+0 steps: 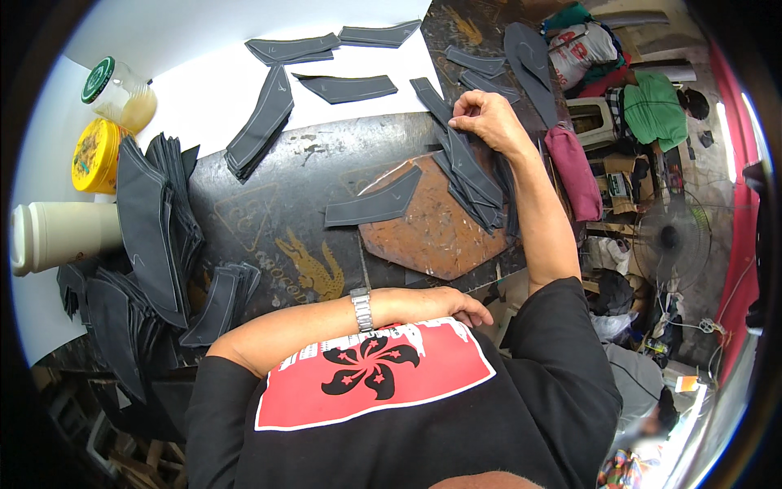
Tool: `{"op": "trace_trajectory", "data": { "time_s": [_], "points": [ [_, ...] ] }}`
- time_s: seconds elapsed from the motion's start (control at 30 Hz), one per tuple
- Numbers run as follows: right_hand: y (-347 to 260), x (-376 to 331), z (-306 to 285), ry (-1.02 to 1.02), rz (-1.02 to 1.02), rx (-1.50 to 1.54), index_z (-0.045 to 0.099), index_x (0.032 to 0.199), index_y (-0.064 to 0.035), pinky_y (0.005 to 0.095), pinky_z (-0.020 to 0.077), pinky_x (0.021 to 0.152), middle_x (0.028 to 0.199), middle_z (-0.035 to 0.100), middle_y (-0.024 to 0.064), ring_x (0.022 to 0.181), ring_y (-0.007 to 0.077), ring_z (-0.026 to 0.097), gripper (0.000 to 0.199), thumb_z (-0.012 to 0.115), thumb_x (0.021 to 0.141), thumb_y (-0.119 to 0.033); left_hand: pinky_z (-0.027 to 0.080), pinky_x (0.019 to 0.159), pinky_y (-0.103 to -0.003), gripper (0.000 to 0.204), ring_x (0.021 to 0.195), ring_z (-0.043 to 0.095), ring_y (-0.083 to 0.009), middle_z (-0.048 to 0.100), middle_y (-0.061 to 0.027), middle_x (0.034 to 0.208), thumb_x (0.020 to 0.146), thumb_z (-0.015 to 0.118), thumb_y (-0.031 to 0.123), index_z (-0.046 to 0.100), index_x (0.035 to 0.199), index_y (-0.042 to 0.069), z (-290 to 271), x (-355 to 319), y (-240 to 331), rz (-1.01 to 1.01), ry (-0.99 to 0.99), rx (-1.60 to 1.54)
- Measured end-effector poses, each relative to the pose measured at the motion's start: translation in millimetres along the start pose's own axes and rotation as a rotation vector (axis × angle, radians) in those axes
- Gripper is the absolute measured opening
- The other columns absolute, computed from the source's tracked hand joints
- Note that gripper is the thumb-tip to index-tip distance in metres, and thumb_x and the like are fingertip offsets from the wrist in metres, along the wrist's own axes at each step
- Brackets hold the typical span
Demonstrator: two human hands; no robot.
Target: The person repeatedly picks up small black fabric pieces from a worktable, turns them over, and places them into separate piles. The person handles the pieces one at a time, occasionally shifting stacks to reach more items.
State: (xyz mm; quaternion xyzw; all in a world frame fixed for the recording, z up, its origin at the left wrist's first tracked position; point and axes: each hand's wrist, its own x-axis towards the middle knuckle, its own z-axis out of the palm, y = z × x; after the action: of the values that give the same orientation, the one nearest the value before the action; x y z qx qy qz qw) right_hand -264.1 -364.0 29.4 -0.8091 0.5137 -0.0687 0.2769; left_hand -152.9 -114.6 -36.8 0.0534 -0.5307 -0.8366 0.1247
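Note:
My right hand [491, 121] is closed in a pinch, thumb and fingertips at a narrow dark grey cut piece [430, 96] of leather-like sheet. Just below it, more curved pieces [471, 167] lie fanned over one another, partly on a worn brown board [436, 244]. A single curved piece [375, 202] with a pale marked line rests across the board's left edge. My left hand [440, 306] lies across my front, below the board, fingers loosely apart and holding nothing. A metal watch is on that wrist.
Stacked dark pieces [159, 228] stand at the left beside a pale cup [65, 236], a yellow tub [98, 155] and a green-lidded jar [122, 94]. Small piles [265, 122] lie along the white sheet [204, 98]. Right of the table are a fan [672, 236] and a person in green [654, 110].

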Motion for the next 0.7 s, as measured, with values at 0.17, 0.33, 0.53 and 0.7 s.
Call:
{"op": "trace_trajectory", "data": {
  "time_s": [0.17, 0.33, 0.53, 0.7],
  "points": [
    [2, -2, 4, 0.069, -0.022, -0.006, 0.069, 0.096, -0.0026, 0.0282, 0.0479, 0.069, 0.079, 0.060, 0.0012, 0.074, 0.0117, 0.056, 0.031, 0.083, 0.072, -0.016, 0.045, 0.106, -0.033, 0.064, 0.118, 0.055, -0.0188, 0.054, -0.0095, 0.135, 0.081, 0.066, -0.001, 0.049, 0.143, 0.005, -1, 2, -3, 0.012, -0.012, 0.017],
    [6, 2, 5, 0.032, 0.031, -0.030, 0.070, 0.098, -0.0063, 0.0335, 0.0495, 0.072, 0.083, 0.065, 0.0044, 0.078, 0.0184, 0.062, 0.038, 0.086, 0.068, -0.025, 0.045, 0.105, -0.031, 0.064, 0.114, 0.056, -0.0170, 0.055, -0.0083, 0.133, 0.081, 0.067, -0.002, 0.050, 0.142, 0.004, 0, 3, -5, 0.012, -0.007, 0.012],
    [11, 3, 9, 0.058, -0.042, 0.026, 0.070, 0.094, -0.0032, 0.0308, 0.0491, 0.072, 0.081, 0.066, 0.0029, 0.078, 0.0150, 0.061, 0.031, 0.084, 0.071, -0.019, 0.045, 0.105, -0.031, 0.066, 0.115, 0.055, -0.0167, 0.056, -0.0083, 0.133, 0.079, 0.068, -0.003, 0.050, 0.142, 0.004, 1, 4, -6, -0.001, -0.002, 0.006],
    [16, 12, -3, 0.076, 0.028, 0.312, 0.073, 0.095, -0.0034, 0.0244, 0.0466, 0.073, 0.082, 0.067, -0.0017, 0.078, 0.0080, 0.057, 0.018, 0.079, 0.081, -0.014, 0.046, 0.104, -0.031, 0.065, 0.115, 0.056, -0.0170, 0.055, -0.0088, 0.134, 0.080, 0.068, -0.003, 0.050, 0.142, 0.004, 1, 4, -7, 0.003, -0.004, 0.008]
  ]
}}
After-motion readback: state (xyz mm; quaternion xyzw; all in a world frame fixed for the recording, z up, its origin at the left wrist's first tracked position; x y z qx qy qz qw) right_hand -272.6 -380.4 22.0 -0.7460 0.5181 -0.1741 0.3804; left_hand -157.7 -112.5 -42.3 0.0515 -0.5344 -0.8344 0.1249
